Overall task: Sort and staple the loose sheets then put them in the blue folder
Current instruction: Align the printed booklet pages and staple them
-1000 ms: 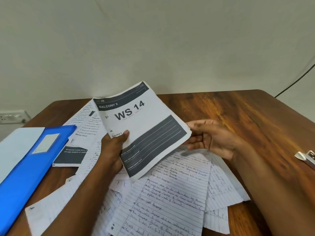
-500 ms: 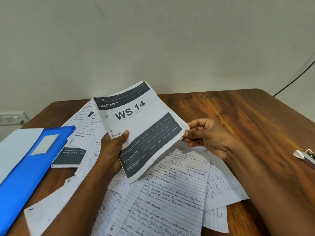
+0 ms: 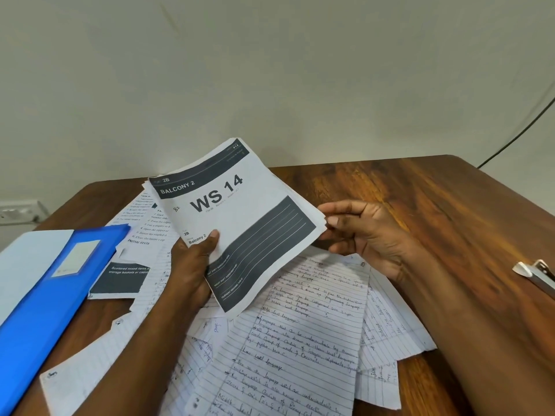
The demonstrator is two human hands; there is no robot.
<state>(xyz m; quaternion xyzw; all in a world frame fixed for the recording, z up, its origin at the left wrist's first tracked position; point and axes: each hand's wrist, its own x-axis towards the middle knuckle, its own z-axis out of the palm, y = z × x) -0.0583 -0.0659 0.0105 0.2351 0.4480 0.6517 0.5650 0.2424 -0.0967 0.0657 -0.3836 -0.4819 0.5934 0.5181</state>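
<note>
From the head camera we see our left hand (image 3: 192, 265) holding a small stack of printed sheets (image 3: 240, 223), topped by a page headed "WS 14", lifted clear of the wooden table (image 3: 420, 205), thumb pressed on the front near the lower left edge. A second ago our right hand (image 3: 366, 235) lay open and flat beside the stack; now it has come up to the stack's right edge, fingertips touching the paper and the fingers only loosely bent, so we read it as steadying or squaring the edge, not gripping. That suggests the printed set is being evened up, ready for stapling. Handwritten lined sheets (image 3: 294, 340) lie scattered beneath, unsorted. The blue folder (image 3: 45, 310) lies at the left, partly over a further printed page (image 3: 132, 253). A metal object, likely the stapler (image 3: 537, 274), sits at the right edge, well apart.
</note>
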